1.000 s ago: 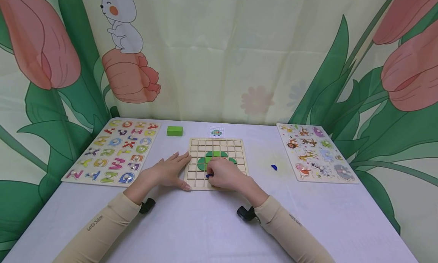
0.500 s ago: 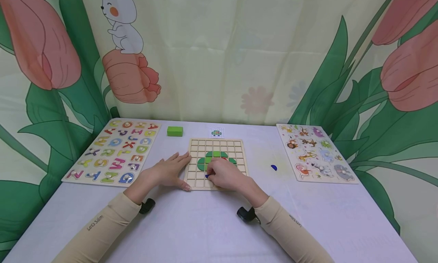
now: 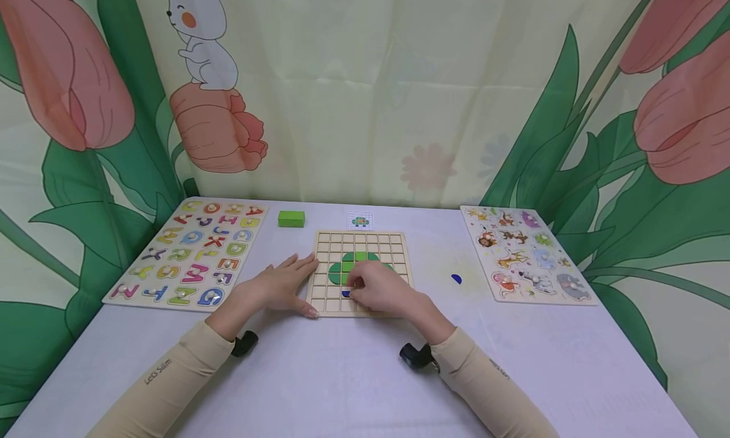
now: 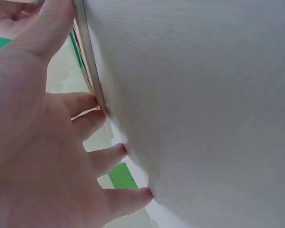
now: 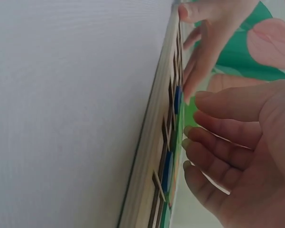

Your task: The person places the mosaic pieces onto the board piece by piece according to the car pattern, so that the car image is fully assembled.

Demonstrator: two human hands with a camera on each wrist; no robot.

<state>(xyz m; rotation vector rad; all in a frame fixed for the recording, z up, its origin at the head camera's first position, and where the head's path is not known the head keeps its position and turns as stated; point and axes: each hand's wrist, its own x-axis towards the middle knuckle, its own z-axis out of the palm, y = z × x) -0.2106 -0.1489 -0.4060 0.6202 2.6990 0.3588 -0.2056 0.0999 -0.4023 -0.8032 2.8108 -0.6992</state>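
Note:
A wooden grid board (image 3: 326, 303) lies on the table with several green pieces (image 3: 336, 274) set in it. My left hand (image 3: 284, 284) rests along its left edge, fingers spread on the far side and thumb at the near corner. My right hand (image 3: 377, 287) is over the board's middle, fingers loosely bent. A blue half-round piece (image 3: 345, 293) sits in the grid by its fingertips. In the right wrist view, thumb and fingers hold nothing and are a little apart from that blue piece (image 5: 177, 99); a second blue piece (image 5: 167, 172) stands in the board, hidden from the head view.
Another blue half-round piece (image 3: 456, 278) lies on the table right of the board. Behind the board are a pattern card (image 3: 360, 220) and a green block (image 3: 291, 219). A letter puzzle (image 3: 191, 254) lies at left, an animal puzzle (image 3: 525, 254) at right.
The blue piece my right fingertips held now lies flat in the grid, more of it showing. My right hand has shifted slightly right; my left hand has stayed put.

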